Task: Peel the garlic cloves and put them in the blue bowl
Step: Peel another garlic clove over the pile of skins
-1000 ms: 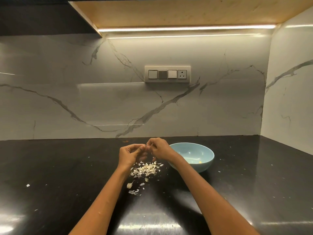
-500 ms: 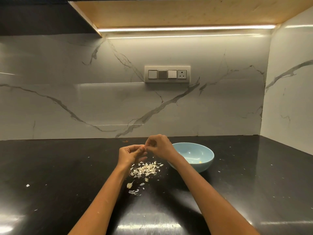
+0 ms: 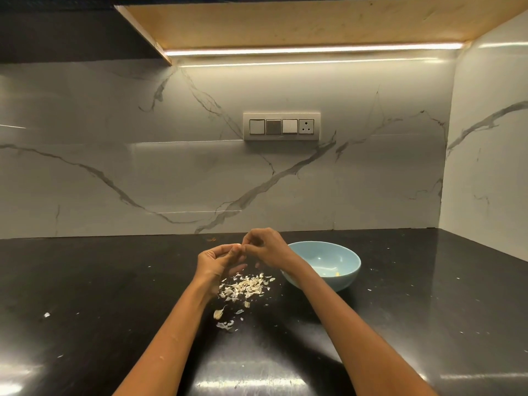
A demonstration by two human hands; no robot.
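My left hand and my right hand meet above the black counter, fingertips together. Between them they pinch a small pale garlic clove, mostly hidden by the fingers. Below the hands lies a heap of garlic peels. One unpeeled clove lies nearer me, beside more skin scraps. The blue bowl stands just right of my right wrist, with small pale pieces at its bottom.
The black counter runs back to a marble wall with a switch panel. A side wall closes the right end. Tiny peel flecks are scattered over the counter, one at the left.
My right hand has risen slightly and moved a little away from me while still working at the clove. The left hand has stayed almost in place.
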